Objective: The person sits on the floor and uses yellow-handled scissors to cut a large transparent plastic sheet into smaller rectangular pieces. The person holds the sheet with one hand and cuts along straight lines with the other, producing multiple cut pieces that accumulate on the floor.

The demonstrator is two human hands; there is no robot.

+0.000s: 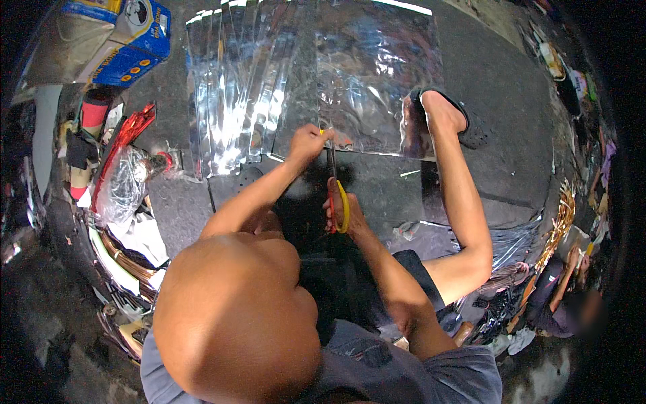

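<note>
A shiny silver foil sheet (377,74) lies on the dark floor in front of me, its near edge toward my hands. My left hand (308,143) is closed in a pinch on the sheet's near left corner, with a small yellow bit at its fingertips. Gripped in my right hand (350,214) is a pair of scissors (342,198) with red and yellow handles. Their blades point away from me and reach the sheet's near edge beside my left fingers. To the left, long silver foil strips (235,81) lie fanned out side by side.
My bare leg, in a dark clog (475,128), stretches along the sheet's right side. A blue and yellow box (138,50) stands at the far left, above red foil (128,138) and clear plastic (122,180). Gold strips (564,214) and another person (555,296) are at right.
</note>
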